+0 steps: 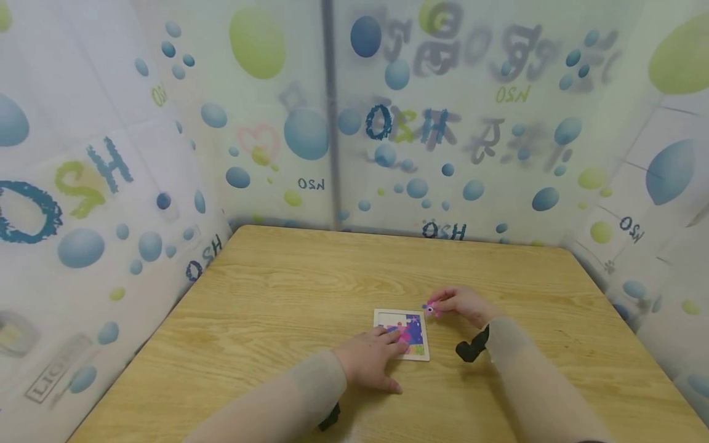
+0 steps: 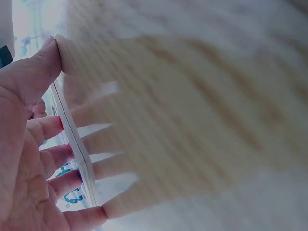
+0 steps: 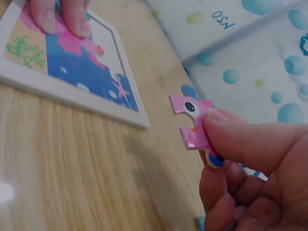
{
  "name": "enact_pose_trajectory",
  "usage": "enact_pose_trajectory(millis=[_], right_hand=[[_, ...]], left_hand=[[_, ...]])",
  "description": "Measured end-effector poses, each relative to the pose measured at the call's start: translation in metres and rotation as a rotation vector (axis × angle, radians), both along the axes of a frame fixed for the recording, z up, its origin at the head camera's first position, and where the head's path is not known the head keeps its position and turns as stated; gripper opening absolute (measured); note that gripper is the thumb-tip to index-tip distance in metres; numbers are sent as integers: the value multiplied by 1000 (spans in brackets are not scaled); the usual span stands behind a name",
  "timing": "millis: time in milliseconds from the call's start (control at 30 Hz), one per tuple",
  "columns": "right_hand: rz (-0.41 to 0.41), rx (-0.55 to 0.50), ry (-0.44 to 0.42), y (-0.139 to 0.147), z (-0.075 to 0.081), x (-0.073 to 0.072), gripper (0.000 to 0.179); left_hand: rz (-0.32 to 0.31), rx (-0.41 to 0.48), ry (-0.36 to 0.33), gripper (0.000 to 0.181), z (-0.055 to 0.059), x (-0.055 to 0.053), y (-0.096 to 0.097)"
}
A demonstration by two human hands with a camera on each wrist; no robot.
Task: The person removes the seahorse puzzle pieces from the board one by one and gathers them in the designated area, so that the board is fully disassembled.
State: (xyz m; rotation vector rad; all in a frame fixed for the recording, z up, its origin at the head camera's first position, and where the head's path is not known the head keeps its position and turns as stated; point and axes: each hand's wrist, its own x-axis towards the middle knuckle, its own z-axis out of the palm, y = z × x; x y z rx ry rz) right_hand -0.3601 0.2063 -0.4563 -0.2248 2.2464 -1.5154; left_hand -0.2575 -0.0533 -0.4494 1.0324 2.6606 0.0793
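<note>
Table point(image 1: 288, 271): two hands point(image 1: 372, 359) point(image 1: 465, 304), one puzzle point(image 1: 415, 331), one pinched piece point(image 3: 198, 136)

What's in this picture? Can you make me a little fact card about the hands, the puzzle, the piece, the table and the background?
Puzzle: pale frame, sea picture with a pink starfish; part is white, without picture
Left hand: fingers resting on the puzzle
Right hand: pinching a puzzle piece, just beside the puzzle
Puzzle piece: pink, with a drawn eye and blue knobs
Table: yellowish wood grain
Background: whitish, with blue and green spots and letters
</note>
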Motion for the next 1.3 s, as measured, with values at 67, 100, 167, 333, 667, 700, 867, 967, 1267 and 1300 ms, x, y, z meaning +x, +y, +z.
enact_pose_trajectory(millis=[67, 100, 167, 333, 667, 700, 867, 967, 1267, 1300], right_hand=[[-7, 14, 2, 6, 2, 0, 25], [-9, 19, 5, 10, 3, 0, 26], [-11, 19, 5, 17, 3, 0, 26], [-6, 6, 3, 35, 5, -1, 26], [-27, 13, 0, 66, 8, -3, 31], [-26, 13, 1, 69, 8, -3, 31], [-35, 16, -13, 81, 7, -5, 27], [-50, 28, -27, 86, 7, -7, 23], [-51, 134, -32, 94, 5, -7, 18], [-53, 140, -33, 94, 4, -8, 17]], left_hand=[[0, -1, 0, 80, 0, 0, 0], [0, -2, 0, 80, 0, 0, 0], [-2, -3, 5, 81, -1, 0, 0], [-6, -1, 17, 81, -1, 0, 0], [1, -4, 8, 81, -1, 1, 0], [1, -5, 9, 81, -1, 1, 0], [-1, -4, 16, 81, 0, 1, 0], [-1, -4, 15, 81, 0, 1, 0], [-9, 7, 17, 80, 0, 2, -1], [-12, 10, 18, 80, 0, 2, -1]])
